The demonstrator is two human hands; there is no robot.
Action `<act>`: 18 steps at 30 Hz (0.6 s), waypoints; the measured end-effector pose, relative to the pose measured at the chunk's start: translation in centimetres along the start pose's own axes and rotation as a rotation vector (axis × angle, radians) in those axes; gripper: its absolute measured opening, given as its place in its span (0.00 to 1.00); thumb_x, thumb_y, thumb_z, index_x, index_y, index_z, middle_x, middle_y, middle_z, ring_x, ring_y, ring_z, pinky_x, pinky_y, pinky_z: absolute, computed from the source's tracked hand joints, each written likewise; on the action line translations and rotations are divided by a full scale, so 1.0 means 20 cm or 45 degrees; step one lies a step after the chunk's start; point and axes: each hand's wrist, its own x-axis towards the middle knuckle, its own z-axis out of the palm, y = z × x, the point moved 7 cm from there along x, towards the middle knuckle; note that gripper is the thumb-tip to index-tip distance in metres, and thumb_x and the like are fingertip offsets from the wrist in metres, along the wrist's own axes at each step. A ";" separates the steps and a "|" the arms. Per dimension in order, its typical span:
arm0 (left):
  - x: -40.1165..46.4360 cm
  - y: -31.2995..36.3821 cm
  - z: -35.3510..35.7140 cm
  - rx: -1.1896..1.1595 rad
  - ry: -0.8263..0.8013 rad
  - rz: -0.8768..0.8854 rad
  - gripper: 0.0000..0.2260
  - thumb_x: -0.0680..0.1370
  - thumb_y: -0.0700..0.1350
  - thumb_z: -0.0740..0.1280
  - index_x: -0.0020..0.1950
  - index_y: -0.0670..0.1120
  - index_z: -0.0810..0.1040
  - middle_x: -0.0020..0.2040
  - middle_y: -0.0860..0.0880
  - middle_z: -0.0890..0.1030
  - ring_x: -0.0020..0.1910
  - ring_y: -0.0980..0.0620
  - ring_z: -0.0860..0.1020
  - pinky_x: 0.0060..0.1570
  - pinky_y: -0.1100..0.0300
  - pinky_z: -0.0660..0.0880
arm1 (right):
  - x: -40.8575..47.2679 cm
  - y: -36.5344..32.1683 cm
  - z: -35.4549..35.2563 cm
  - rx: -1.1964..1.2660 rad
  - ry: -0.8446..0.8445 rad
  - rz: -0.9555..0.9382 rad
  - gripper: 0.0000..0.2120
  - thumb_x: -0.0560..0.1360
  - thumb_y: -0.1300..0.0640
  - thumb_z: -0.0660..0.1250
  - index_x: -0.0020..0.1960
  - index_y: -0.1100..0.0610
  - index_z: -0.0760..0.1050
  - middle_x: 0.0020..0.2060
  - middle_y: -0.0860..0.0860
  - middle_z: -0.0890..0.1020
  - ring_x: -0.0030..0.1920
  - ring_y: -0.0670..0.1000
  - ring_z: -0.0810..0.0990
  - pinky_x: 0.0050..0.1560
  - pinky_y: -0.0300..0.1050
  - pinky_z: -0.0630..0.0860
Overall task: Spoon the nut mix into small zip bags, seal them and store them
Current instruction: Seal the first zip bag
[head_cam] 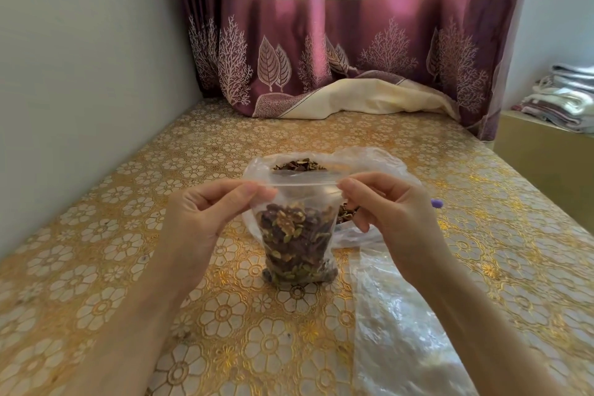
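A small clear zip bag (297,244), filled about two thirds with nut mix, stands on the table in front of me. My left hand (205,219) pinches the left end of its zip strip. My right hand (385,212) pinches the right end. The strip is stretched flat between them. Behind it lies a larger open plastic bag (369,159) holding more nut mix (299,165). A purple tip, perhaps the spoon handle (436,203), pokes out past my right hand; the rest is hidden.
The table carries a gold floral cover (225,315). Crumpled clear plastic (401,331) lies at the front right under my right forearm. A purple and cream curtain (353,51) hangs at the back, a grey wall on the left, folded cloths (565,96) on a unit at right.
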 end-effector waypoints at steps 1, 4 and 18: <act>0.00 0.00 0.00 0.024 0.008 0.015 0.16 0.63 0.60 0.75 0.42 0.49 0.85 0.42 0.46 0.85 0.47 0.48 0.82 0.52 0.54 0.75 | 0.00 -0.01 0.00 -0.020 0.009 -0.023 0.04 0.68 0.56 0.71 0.37 0.56 0.83 0.28 0.51 0.77 0.26 0.48 0.69 0.27 0.34 0.68; -0.01 0.01 0.00 0.080 0.019 0.058 0.14 0.65 0.60 0.74 0.42 0.51 0.85 0.42 0.47 0.85 0.48 0.47 0.82 0.57 0.49 0.72 | -0.01 -0.01 0.00 -0.027 0.059 -0.068 0.05 0.73 0.62 0.69 0.38 0.58 0.80 0.26 0.50 0.74 0.26 0.46 0.67 0.27 0.36 0.66; -0.01 0.00 0.01 0.242 0.094 0.063 0.08 0.70 0.54 0.68 0.41 0.52 0.84 0.40 0.52 0.85 0.38 0.56 0.80 0.42 0.70 0.75 | -0.01 -0.03 0.07 -0.061 -0.078 -0.145 0.06 0.75 0.63 0.67 0.40 0.56 0.77 0.30 0.47 0.77 0.27 0.40 0.71 0.28 0.31 0.68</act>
